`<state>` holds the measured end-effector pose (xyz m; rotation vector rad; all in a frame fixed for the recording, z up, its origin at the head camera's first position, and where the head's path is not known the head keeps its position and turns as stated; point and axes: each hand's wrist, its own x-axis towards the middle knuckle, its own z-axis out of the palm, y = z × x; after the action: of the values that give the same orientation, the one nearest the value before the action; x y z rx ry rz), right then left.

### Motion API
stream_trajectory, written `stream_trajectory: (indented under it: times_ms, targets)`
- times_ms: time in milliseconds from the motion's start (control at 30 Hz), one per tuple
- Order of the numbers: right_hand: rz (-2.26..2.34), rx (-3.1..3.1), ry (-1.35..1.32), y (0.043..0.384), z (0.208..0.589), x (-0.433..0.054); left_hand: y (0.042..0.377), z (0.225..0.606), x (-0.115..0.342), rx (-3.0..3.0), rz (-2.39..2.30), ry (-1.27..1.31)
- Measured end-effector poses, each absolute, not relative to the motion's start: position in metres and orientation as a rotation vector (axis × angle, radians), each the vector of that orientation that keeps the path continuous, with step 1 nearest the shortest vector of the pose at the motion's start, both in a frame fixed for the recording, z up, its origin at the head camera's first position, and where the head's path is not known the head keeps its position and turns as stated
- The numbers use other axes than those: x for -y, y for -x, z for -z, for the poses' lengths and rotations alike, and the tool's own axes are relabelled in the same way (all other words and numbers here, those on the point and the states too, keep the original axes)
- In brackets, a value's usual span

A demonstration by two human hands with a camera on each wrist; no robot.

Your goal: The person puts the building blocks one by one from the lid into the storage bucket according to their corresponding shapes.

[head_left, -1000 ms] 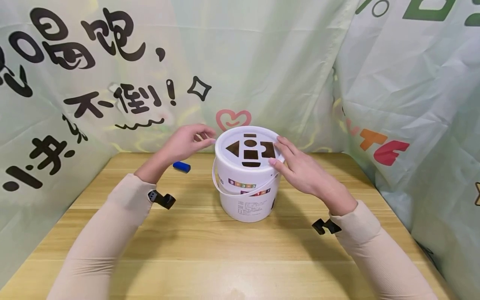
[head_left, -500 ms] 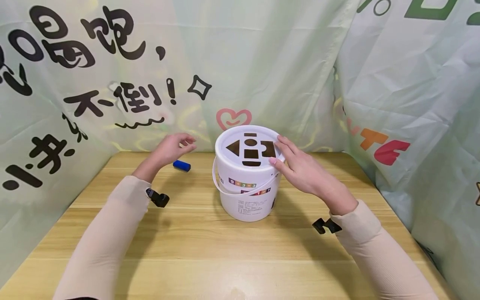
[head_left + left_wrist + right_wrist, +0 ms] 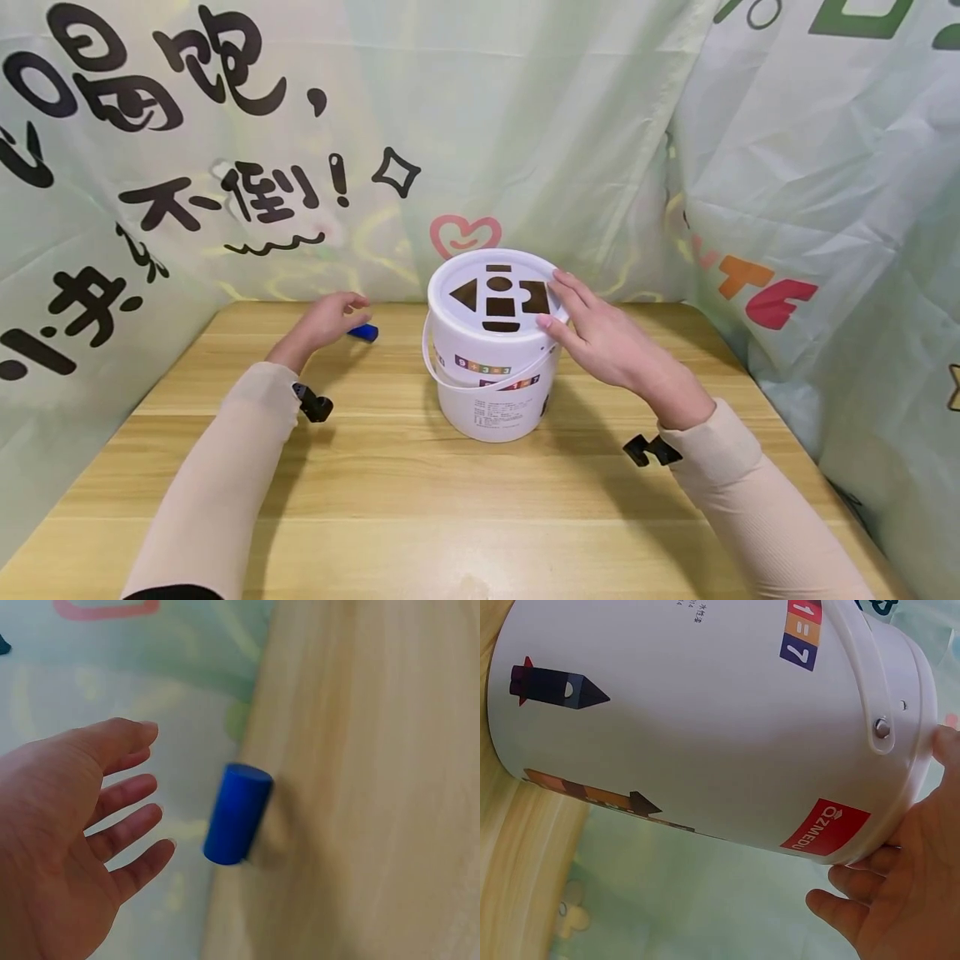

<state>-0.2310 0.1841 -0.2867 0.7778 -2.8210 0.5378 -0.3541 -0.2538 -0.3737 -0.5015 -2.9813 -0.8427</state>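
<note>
A small blue cylinder (image 3: 363,332) lies on its side at the back left of the table, partly behind my left hand (image 3: 321,323) in the head view. That hand hovers beside it with loosely extended fingers; the left wrist view shows a gap between the fingertips and the blue cylinder (image 3: 238,815). My right hand (image 3: 611,343) rests on the right rim of a white bucket (image 3: 491,412), its thumb on the lid (image 3: 461,319). In the right wrist view, relaxed fingers lie against the rim of the bucket (image 3: 690,735).
Shaped holes, including a triangle (image 3: 464,295) and a circle, open through the bucket's lid. Its handle (image 3: 429,358) hangs down the front. A printed curtain (image 3: 547,125) closes off the back and sides of the wooden table (image 3: 420,517).
My left hand has moved away from the bucket's rim, left and down, to beside the blue cylinder. The right hand stays on the rim, and the bucket has not moved.
</note>
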Motion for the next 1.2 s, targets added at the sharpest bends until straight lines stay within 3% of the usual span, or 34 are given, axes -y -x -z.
stream_trajectory:
  times_ms: [1200]
  targets:
    - [-0.44, 2.831, -0.773, 0.229, 0.281, -0.185, 0.356, 0.416, 0.27, 3.103, 0.713, 0.51]
